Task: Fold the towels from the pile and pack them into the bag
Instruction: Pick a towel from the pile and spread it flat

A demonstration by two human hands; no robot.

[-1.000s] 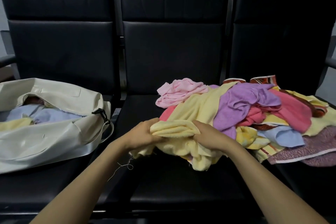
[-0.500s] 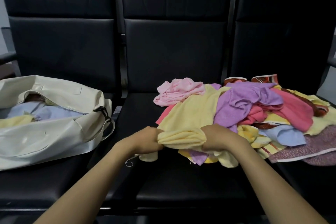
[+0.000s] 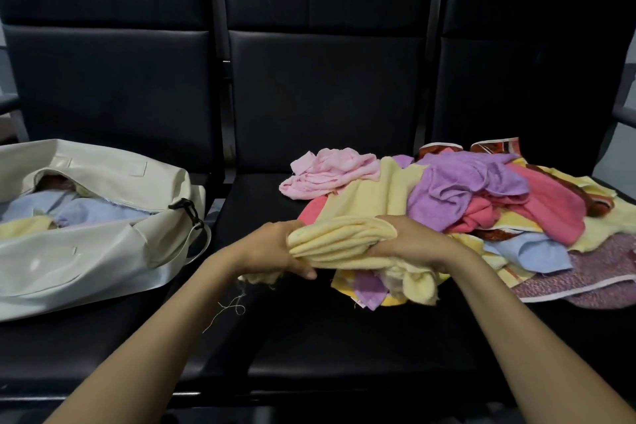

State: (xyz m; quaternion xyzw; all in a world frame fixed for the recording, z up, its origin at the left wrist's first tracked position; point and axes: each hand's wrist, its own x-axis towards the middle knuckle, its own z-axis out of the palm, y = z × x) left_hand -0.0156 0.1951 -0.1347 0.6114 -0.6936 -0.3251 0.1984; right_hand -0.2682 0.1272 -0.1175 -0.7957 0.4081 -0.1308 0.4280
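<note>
A pale yellow towel (image 3: 340,241), bunched into a roll of folds, is held between both hands over the middle seat. My left hand (image 3: 275,249) grips its left end with fingers curled under it. My right hand (image 3: 411,244) grips its right end. Loose yellow ends hang below both hands. Behind and to the right lies the pile of towels (image 3: 464,203): pink, purple, yellow, blue and patterned ones. The cream bag (image 3: 103,244) lies unzipped on the left seat with blue and yellow towels inside.
Three black padded seats (image 3: 344,348) in a row carry everything; their backrests rise behind. A black clip and strap (image 3: 187,210) hang at the bag's right end. A loose thread (image 3: 230,306) dangles under my left wrist.
The yellow towel has been gathered tighter and lifted slightly off the pile between my hands. The patterned and purple cloth beneath it now shows more.
</note>
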